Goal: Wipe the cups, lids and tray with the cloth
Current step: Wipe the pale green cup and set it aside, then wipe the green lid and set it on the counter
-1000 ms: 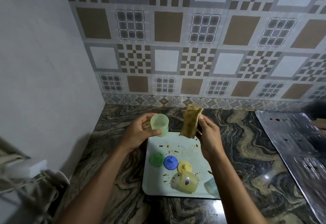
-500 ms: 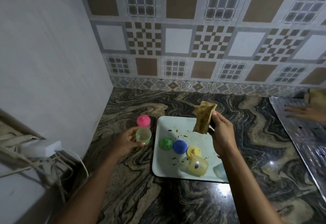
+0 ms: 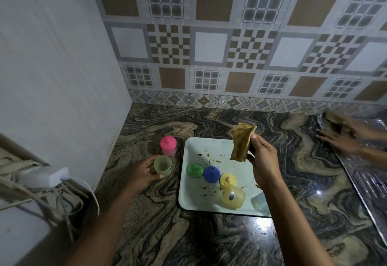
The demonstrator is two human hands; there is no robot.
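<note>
A pale tray with brown crumbs lies on the marble counter. On it sit a green lid, a blue lid, a yellow lid, a yellowish cup on its side and a pale blue cup partly hidden by my right arm. My left hand grips a light green cup standing on the counter left of the tray. Just behind it stands a pink capped cup. My right hand holds a folded tan cloth above the tray's far right part.
Another person's hands with a cloth work on a shiny metal sheet at the right. A white adapter with cables sits at the left by the wall. The tiled backsplash closes the counter behind.
My left hand carried the light green cup from above the tray down to the counter beside the pink cup. The view tilted down; my right hand kept the cloth raised.
</note>
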